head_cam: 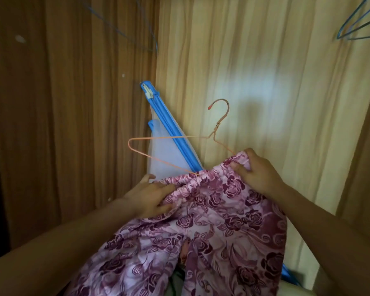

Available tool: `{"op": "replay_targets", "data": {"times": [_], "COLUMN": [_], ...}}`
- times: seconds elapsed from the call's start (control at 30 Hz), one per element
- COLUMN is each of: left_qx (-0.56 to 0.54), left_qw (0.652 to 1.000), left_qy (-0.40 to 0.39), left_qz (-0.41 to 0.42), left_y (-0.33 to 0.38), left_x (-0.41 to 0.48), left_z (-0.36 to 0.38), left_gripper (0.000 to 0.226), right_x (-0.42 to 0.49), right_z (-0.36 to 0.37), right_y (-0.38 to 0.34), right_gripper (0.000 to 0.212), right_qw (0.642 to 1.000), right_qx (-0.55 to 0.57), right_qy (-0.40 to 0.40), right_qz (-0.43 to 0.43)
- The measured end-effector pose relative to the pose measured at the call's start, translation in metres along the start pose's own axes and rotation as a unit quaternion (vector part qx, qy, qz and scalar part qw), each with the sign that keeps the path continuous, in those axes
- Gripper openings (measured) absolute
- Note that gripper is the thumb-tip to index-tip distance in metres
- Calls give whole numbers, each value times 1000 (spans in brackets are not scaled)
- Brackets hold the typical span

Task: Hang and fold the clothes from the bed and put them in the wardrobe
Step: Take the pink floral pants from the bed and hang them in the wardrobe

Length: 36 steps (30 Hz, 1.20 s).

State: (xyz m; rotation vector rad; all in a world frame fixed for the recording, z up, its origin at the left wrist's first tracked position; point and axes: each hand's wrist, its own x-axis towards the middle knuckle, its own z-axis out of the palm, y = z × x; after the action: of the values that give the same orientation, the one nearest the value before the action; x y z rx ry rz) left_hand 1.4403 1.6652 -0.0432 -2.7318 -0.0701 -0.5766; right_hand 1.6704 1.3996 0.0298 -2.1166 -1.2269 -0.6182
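Note:
A pink and purple rose-print garment (pixel 212 221) with a gathered waistband hangs down in front of me inside the wooden wardrobe. An orange wire hanger (pixel 175 137) sticks up out of the waistband, its hook pointing up and left. My left hand (pixel 152 197) grips the left part of the waistband. My right hand (pixel 256 171) pinches the right end of the waistband where the hanger's right arm goes into the cloth. The hanger's right shoulder is hidden under the fabric.
A folded blue-framed white mesh thing (pixel 169 137) leans in the wardrobe corner behind the hanger. Empty blue wire hangers (pixel 359 24) hang at the top right, another (pixel 132 26) at the top left. Wooden panels (pixel 73 114) close in the left and back.

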Motion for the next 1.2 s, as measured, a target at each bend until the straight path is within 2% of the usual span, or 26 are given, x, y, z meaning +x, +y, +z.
{"op": "replay_targets", "data": {"times": [0.07,0.17,0.3,0.43,0.5,0.6,0.7,0.77,0.83,0.9,0.97,1.13,1.2], "left_qx": [-35,-165,-252,-260,-218,-179,-27,72,109,89,24,-19,-33], "left_qw": [999,980,939,900,904,923,970,974,971,971,966,955,955], "left_qy": [36,111,194,289,299,279,231,214,205,217,255,284,282], "left_qz": [16,-24,-128,-200,-215,-196,-74,28,60,51,26,-81,-85], "left_y": [-16,-43,-66,-61,-61,-67,-52,-30,-15,-13,-15,-24,-21], "left_x": [-4,-14,-24,-1,13,23,38,55,64,66,66,71,76], "left_z": [0,-5,-10,-31,-52,-82,-105,-119,-130,-133,-134,-152,-161], "left_gripper": [47,54,57,56,43,27,52,62,59,50,40,39,36], "right_x": [-6,-19,-30,-33,-32,-33,-30,-24,-19,-17,-19,-26,-23], "right_z": [-5,-13,-20,-21,-29,-43,-47,-48,-52,-58,-64,-72,-68], "right_y": [8,25,45,47,46,46,33,16,4,0,1,10,-1], "right_gripper": [60,77,84,81,76,78,72,65,66,71,70,62,52], "right_qw": [1000,996,989,984,984,967,964,961,961,964,970,986,987], "right_qx": [-29,-65,-129,-166,-165,-224,-223,-227,-226,-214,-190,-124,-104], "right_qy": [9,48,60,55,73,103,121,128,133,135,124,95,112], "right_qz": [0,35,45,15,2,-59,-83,-97,-92,-86,-83,-57,-56]}}
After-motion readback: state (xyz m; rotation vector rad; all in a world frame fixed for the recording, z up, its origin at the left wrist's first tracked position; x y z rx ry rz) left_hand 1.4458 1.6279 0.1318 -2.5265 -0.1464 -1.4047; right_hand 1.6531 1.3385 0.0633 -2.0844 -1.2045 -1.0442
